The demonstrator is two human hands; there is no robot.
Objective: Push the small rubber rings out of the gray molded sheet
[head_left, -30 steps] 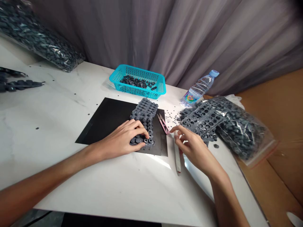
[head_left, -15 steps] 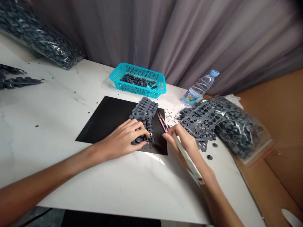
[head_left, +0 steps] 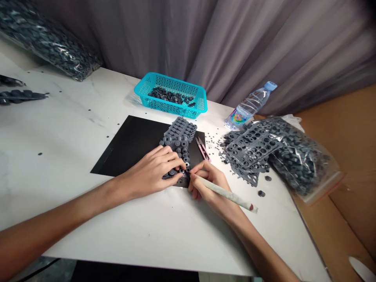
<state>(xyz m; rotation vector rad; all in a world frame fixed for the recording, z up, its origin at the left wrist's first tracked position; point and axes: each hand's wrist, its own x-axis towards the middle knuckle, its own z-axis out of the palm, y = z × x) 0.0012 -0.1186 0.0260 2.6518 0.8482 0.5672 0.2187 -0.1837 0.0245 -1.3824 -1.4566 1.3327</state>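
Observation:
My left hand lies over a dark grey moulded sheet of round parts, its fingers curled onto the sheet's near end. In my right hand is a slim, pale, pen-like tool, gripped between thumb and fingers. Its tip is hidden by the fingertips, which are at the right edge of the grey sheet beside my left fingers. Beneath the sheet is a black mat. Pink-handled thread snips lie on the mat's right edge, just beyond my right hand.
Behind the mat stands a turquoise basket holding small dark parts. A water bottle, a pile of perforated grey sheets and a filled plastic bag are at the right. Another bulging bag sits back left. Small dark discs dot the table.
My right hand has moved left from beside the snips to the sheet's edge, and the pen-like tool has swung flatter. My left hand stays on the sheet. The view has shifted slightly.

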